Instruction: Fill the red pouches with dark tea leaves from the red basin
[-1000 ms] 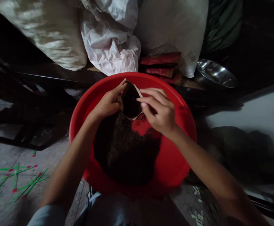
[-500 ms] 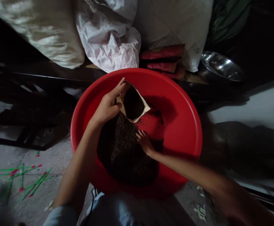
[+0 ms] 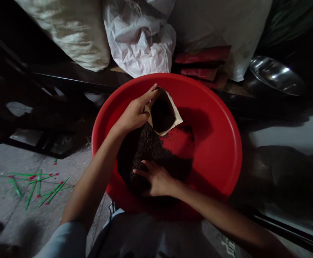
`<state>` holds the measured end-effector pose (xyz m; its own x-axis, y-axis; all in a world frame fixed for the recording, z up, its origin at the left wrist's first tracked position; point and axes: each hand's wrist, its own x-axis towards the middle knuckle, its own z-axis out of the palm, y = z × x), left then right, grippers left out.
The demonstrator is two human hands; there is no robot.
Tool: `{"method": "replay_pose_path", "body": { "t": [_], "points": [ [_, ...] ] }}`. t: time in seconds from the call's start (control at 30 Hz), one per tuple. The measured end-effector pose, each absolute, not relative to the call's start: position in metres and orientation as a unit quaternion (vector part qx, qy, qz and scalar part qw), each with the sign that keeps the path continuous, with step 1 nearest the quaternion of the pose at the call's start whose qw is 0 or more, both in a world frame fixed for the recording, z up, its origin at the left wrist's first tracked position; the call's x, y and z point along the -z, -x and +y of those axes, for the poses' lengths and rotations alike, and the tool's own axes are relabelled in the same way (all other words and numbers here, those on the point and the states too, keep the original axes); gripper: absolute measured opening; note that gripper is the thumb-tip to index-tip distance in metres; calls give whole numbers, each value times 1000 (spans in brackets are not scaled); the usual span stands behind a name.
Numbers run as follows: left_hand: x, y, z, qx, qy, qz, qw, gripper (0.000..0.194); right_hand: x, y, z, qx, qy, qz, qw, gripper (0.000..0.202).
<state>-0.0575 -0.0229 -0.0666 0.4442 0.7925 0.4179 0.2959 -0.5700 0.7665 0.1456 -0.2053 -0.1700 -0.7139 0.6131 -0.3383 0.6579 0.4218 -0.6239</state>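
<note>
A round red plastic tub (image 3: 223,111) stands mid-frame. In it, loose dark granular material (image 3: 147,141) lies left of centre, the right hand (image 3: 159,179) at its lower part. Above that, in the tub's upper half, is an open pale paper bag (image 3: 178,119), the left hand (image 3: 136,114) at its left edge. Behind the tub run a cream woven sack (image 3: 78,32) at upper left, a crumpled white sack (image 3: 142,46) at top centre, flat red packets (image 3: 203,55) beside it, and a round shiny metal bowl (image 3: 276,75) at upper right. Thin green red-tipped sticks (image 3: 39,182) lie on the grey floor (image 3: 0,157) at lower left.
</note>
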Motion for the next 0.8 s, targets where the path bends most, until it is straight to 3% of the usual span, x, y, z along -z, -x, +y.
{"method": "replay_pose_path", "body": {
  "t": [0.13,0.23,0.43,0.5,0.6,0.7,0.8],
  "points": [
    [69,55,-25,-408,-788,343,307,98,183,-140,-215,324,-374,869,8,60],
    [65,54,-26,-396,-798,344,296,99,177,-142,-210,325,-365,872,-34,50],
    [47,61,-25,-320,-845,338,261,101,75,-153,-139,221,-348,852,-322,33],
    [44,65,-24,-309,-856,326,258,101,41,-151,-94,125,-392,846,-339,31],
    [42,72,-20,-322,-841,337,274,103,20,-149,-43,59,-396,870,-287,42],
    [41,78,-17,-352,-803,377,300,98,33,-162,-51,44,-351,885,-302,52],
    [40,81,-16,-372,-782,414,281,89,74,-185,-106,46,-259,898,-352,42]
  ]
}}
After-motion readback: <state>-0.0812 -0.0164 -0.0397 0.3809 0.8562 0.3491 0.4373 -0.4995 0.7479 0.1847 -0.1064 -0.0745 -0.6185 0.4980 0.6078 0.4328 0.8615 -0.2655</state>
